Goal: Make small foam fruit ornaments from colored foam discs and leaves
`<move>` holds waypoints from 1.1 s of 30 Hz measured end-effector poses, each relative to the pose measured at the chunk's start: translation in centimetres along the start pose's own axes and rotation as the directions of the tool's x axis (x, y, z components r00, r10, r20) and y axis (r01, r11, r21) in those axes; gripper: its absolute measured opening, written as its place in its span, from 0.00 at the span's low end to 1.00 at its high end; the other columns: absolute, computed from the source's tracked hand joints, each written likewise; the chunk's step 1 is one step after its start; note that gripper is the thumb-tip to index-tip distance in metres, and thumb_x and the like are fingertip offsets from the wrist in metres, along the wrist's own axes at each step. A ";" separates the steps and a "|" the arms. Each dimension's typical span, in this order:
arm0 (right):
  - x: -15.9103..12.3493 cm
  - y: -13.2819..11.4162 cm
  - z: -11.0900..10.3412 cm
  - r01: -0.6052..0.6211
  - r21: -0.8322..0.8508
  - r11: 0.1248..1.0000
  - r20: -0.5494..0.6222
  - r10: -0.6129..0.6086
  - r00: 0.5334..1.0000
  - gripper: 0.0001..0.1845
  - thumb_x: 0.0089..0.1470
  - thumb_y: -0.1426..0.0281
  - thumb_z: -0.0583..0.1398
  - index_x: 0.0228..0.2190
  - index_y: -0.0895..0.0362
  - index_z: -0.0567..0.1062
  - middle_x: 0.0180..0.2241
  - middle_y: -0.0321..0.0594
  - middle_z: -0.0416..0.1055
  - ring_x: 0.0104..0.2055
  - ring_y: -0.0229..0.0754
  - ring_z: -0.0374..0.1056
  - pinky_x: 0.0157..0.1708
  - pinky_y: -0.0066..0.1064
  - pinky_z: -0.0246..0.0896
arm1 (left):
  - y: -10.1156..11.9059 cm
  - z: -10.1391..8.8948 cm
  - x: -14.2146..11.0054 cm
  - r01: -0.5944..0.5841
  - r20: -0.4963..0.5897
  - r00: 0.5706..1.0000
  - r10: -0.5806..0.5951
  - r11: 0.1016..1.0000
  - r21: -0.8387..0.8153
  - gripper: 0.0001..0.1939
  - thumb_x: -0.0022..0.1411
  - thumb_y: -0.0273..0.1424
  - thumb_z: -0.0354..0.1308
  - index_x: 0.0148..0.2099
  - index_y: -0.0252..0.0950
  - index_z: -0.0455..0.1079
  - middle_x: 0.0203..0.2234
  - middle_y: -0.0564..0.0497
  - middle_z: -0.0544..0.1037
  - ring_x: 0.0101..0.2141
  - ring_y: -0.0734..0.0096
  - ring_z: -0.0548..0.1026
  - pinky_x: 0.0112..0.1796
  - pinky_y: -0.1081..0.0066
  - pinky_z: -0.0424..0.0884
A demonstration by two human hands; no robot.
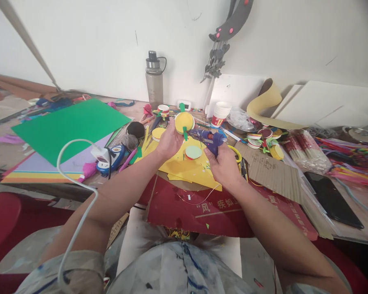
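My left hand point(169, 141) grips a small round paper piece point(184, 121) with a yellow face, a pale rim and green strips at top and bottom. In my right hand point(226, 165) is a blue hot glue gun point(213, 141), its nozzle pointing left at the lower green strip. Whether the nozzle touches the strip, I cannot tell. Below them, a disc with a pale green top point(193, 152) lies on yellow paper sheets point(184, 169). Another yellow-topped disc point(158, 134) sits just left of my left hand.
Green card point(76, 126) covers coloured sheets at left, beside a blue-and-white power strip point(112, 161). A bottle point(155, 81) and paper cups point(221, 113) stand at the back. Corrugated cardboard point(272, 169) and a black phone point(333, 199) lie right. A white cable point(75, 232) hangs over my left arm.
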State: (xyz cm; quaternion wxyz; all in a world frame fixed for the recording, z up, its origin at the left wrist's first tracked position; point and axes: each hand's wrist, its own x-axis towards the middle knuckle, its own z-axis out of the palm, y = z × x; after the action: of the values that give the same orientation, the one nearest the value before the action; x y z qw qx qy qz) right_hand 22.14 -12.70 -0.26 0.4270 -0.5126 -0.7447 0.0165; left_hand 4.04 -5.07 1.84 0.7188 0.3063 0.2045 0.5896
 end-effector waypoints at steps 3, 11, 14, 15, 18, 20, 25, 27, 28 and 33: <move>0.0 -0.1 0.0 -0.011 0.002 1.000 -0.013 0.011 1.000 0.19 0.67 0.59 0.54 0.50 0.58 0.74 0.45 0.58 0.80 0.47 0.59 0.76 0.45 0.49 0.71 | 0.0 0.0 0.0 -0.013 -0.010 1.000 0.013 1.000 -0.017 0.32 0.76 0.52 0.45 0.68 0.39 0.70 0.50 0.45 0.85 0.54 0.58 0.82 0.54 0.65 0.78; -0.1 -0.2 0.0 -0.012 -0.032 0.999 -0.009 0.012 1.000 0.19 0.67 0.58 0.53 0.49 0.58 0.73 0.45 0.58 0.80 0.47 0.60 0.76 0.45 0.50 0.71 | 0.2 0.5 -0.5 -0.029 0.023 0.999 0.029 0.999 0.024 0.31 0.77 0.51 0.44 0.66 0.36 0.72 0.48 0.44 0.85 0.55 0.62 0.81 0.56 0.68 0.75; -0.1 -0.3 0.0 -0.022 -0.045 0.999 0.002 0.022 1.000 0.19 0.67 0.58 0.53 0.48 0.58 0.73 0.45 0.58 0.79 0.48 0.60 0.76 0.46 0.50 0.72 | 0.2 0.4 -0.4 -0.022 0.010 1.000 0.021 1.000 0.019 0.32 0.77 0.52 0.44 0.65 0.35 0.73 0.49 0.43 0.85 0.55 0.62 0.81 0.57 0.68 0.74; -0.1 -0.4 -0.1 -0.017 -0.046 0.999 0.007 0.018 1.000 0.19 0.67 0.58 0.52 0.49 0.58 0.73 0.45 0.58 0.79 0.48 0.60 0.76 0.47 0.50 0.72 | 0.2 0.5 -0.4 -0.019 0.003 1.000 0.019 1.000 0.012 0.32 0.77 0.52 0.44 0.65 0.35 0.73 0.50 0.44 0.85 0.55 0.62 0.81 0.57 0.68 0.74; -0.1 -0.4 -0.1 -0.015 -0.039 0.999 0.009 0.016 1.000 0.19 0.67 0.58 0.53 0.49 0.57 0.73 0.46 0.58 0.79 0.49 0.60 0.76 0.48 0.50 0.72 | 0.2 0.5 -0.4 -0.019 -0.003 1.000 0.019 1.000 -0.001 0.31 0.77 0.50 0.43 0.66 0.36 0.72 0.50 0.44 0.85 0.54 0.62 0.81 0.56 0.68 0.75; 0.0 -0.3 -0.1 -0.030 -0.036 0.999 -0.006 0.030 1.000 0.19 0.66 0.59 0.53 0.49 0.58 0.73 0.46 0.59 0.79 0.50 0.61 0.76 0.48 0.51 0.72 | 0.2 0.5 -0.4 -0.024 -0.006 1.000 0.024 1.000 0.003 0.30 0.77 0.50 0.43 0.66 0.37 0.72 0.49 0.44 0.85 0.53 0.62 0.82 0.55 0.69 0.75; 0.0 -0.3 -0.1 -0.052 -0.035 0.998 -0.041 0.050 0.998 0.20 0.65 0.61 0.54 0.52 0.59 0.73 0.48 0.59 0.79 0.49 0.61 0.76 0.49 0.52 0.71 | 0.1 0.3 -0.4 -0.034 0.006 0.999 0.034 0.999 -0.014 0.28 0.78 0.48 0.44 0.67 0.38 0.70 0.49 0.45 0.85 0.51 0.64 0.83 0.53 0.70 0.76; 0.0 -0.3 -0.1 -0.066 -0.033 0.997 -0.038 0.064 0.997 0.20 0.64 0.61 0.54 0.52 0.59 0.73 0.47 0.59 0.79 0.49 0.61 0.76 0.49 0.52 0.71 | 0.1 0.3 -0.4 -0.028 0.001 1.000 0.028 0.999 -0.022 0.28 0.78 0.47 0.44 0.68 0.38 0.70 0.49 0.44 0.85 0.51 0.64 0.83 0.53 0.70 0.76; 0.1 -0.3 -0.2 -0.077 -0.034 0.996 -0.038 0.076 0.996 0.21 0.64 0.61 0.54 0.52 0.60 0.73 0.46 0.59 0.79 0.48 0.61 0.76 0.48 0.53 0.71 | 0.1 0.3 -0.4 -0.023 -0.007 1.000 0.022 0.999 -0.024 0.28 0.78 0.47 0.45 0.68 0.38 0.70 0.49 0.44 0.85 0.51 0.64 0.83 0.52 0.69 0.77; 0.4 -0.2 -0.5 -0.129 -0.018 0.992 -0.050 0.128 0.991 0.20 0.63 0.61 0.55 0.50 0.60 0.73 0.46 0.60 0.78 0.48 0.62 0.76 0.50 0.56 0.70 | -0.3 0.2 -0.4 -0.012 -0.006 1.000 0.012 1.000 0.023 0.27 0.77 0.48 0.47 0.65 0.39 0.73 0.51 0.45 0.84 0.54 0.63 0.81 0.52 0.69 0.76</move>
State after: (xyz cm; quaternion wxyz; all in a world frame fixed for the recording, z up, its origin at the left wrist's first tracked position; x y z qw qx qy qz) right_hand 22.23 -12.74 0.37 0.4374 -0.5642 -0.6999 0.0235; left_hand 4.27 -5.56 1.77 0.7111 0.3138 0.2115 0.5926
